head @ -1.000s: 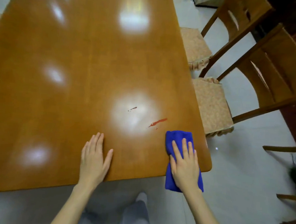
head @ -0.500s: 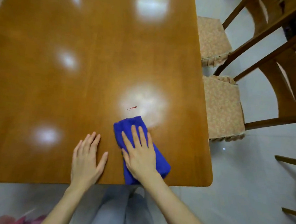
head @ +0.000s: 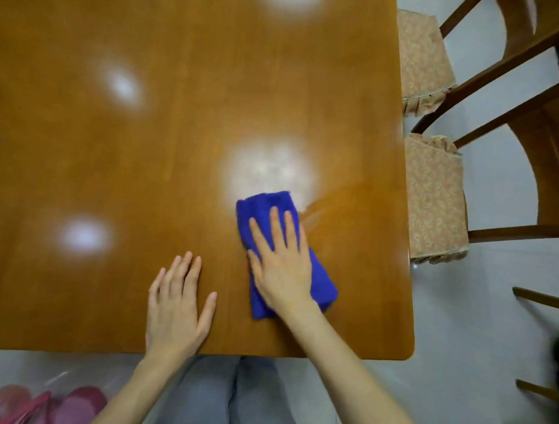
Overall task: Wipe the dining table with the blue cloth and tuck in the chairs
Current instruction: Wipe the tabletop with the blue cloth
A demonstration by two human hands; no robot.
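A folded blue cloth (head: 265,207) lies on the glossy brown dining table (head: 109,166), near its front right part. My right hand (head: 281,261) presses flat on the cloth with straight, spread fingers. My left hand (head: 175,304) rests flat on the bare wood beside it, close to the front edge. A damp wiped streak shows on the wood just right of the cloth. Two wooden chairs with patterned beige seat cushions, the nearer (head: 434,196) and the farther (head: 421,59), stand along the table's right side, pulled out from the edge.
Pale tiled floor (head: 482,325) runs along the right side and in front. Pink slippers in a plastic bag (head: 43,404) lie on the floor at the bottom left. More dark wooden chair parts (head: 550,300) stick in at the right edge.
My right hand slid the cloth left from the front right corner, then forward over the red smears, which no longer show. My left hand stayed flat on the table.
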